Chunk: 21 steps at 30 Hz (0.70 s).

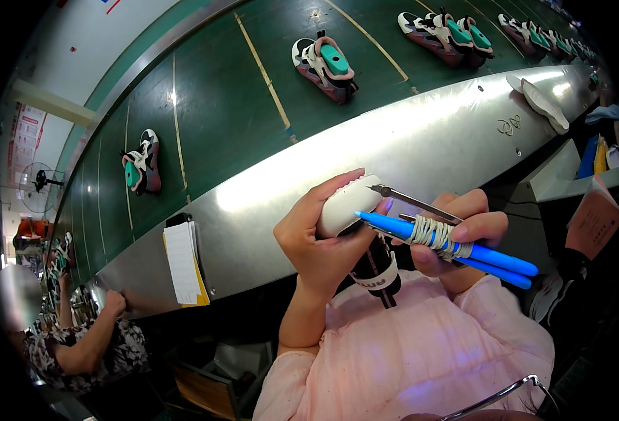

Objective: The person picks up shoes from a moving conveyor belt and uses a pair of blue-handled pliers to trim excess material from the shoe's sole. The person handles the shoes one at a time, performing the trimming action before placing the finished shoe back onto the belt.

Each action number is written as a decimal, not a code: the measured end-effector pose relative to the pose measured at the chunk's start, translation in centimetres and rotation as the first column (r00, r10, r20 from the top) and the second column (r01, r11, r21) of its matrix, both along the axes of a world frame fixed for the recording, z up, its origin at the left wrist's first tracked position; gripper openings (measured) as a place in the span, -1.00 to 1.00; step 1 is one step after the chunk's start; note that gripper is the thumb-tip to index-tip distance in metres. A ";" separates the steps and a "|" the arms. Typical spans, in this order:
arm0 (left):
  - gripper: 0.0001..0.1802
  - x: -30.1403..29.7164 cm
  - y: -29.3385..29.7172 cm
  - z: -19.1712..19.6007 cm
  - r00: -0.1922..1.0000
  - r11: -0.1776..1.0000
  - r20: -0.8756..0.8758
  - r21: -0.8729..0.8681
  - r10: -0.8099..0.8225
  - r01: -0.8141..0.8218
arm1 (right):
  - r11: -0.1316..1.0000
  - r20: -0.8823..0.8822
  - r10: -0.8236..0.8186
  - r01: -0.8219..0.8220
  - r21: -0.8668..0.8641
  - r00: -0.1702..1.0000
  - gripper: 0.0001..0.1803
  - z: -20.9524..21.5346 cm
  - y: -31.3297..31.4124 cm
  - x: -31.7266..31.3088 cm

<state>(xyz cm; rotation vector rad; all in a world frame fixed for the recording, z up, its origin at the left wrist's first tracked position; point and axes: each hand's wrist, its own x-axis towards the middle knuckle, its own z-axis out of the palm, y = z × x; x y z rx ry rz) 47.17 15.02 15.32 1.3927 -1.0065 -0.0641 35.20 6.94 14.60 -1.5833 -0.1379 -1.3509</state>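
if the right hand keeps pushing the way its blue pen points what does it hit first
The right hand aims the blue pen left; its tip already meets the white shoe toe held in the left hand.

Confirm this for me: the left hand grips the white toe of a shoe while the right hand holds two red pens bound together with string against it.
Not quite. In the head view the pens are blue, not red. The rest holds: the left hand grips the white toe of the shoe, and the right hand holds the two pens, bound with string, against it.
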 end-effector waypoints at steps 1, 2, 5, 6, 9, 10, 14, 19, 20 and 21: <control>-0.59 0.1 0.0 0.1 1.000 1.000 0.002 0.003 -0.003 0.003 | 1.000 -0.010 -0.008 0.008 -0.005 1.000 -0.48 0.1 0.0 0.0; -0.59 0.1 0.1 0.1 1.000 1.000 0.004 0.005 -0.008 0.008 | 1.000 -0.015 -0.019 0.019 -0.015 1.000 -0.48 0.3 0.1 0.0; -0.59 0.1 0.3 -0.1 1.000 1.000 -0.025 0.004 -0.012 0.012 | 0.995 -0.067 -0.085 0.080 -0.063 0.994 -0.48 0.9 0.2 -0.1; -0.59 0.1 0.3 -0.3 1.000 1.000 -0.027 -0.005 -0.001 0.001 | 0.990 -0.111 -0.123 0.113 -0.084 0.986 -0.48 1.4 0.1 -0.2; -0.58 0.3 0.6 -1.0 0.999 0.999 -0.027 -0.023 0.026 -0.026 | 0.977 -0.240 -0.184 0.151 -0.148 0.953 -0.49 3.4 -0.2 0.0; -0.58 0.3 0.8 -1.3 0.999 0.999 -0.023 -0.021 0.037 -0.037 | 0.978 -0.324 -0.175 0.127 -0.165 0.930 -0.49 3.8 -0.3 0.0; -0.56 -0.1 0.8 -0.9 0.996 0.997 0.053 -0.015 0.077 -0.077 | 0.965 -0.409 -0.210 0.121 -0.233 0.888 -0.52 5.9 -0.3 -0.1; -0.58 -0.2 1.1 -0.9 0.997 0.998 0.048 -0.027 0.056 -0.055 | 0.951 -0.312 -0.182 0.086 -0.298 0.932 -0.53 5.7 -0.7 -0.5; -0.59 -0.3 1.1 -0.8 0.999 0.999 0.028 -0.025 0.039 -0.038 | 0.950 -0.274 -0.190 0.107 -0.292 0.943 -0.53 5.5 -0.9 -0.9; -0.59 -0.3 1.3 -0.6 0.997 0.999 0.062 0.008 0.049 -0.049 | 0.966 -0.248 -0.184 0.128 -0.223 0.951 -0.53 4.8 -0.8 -1.6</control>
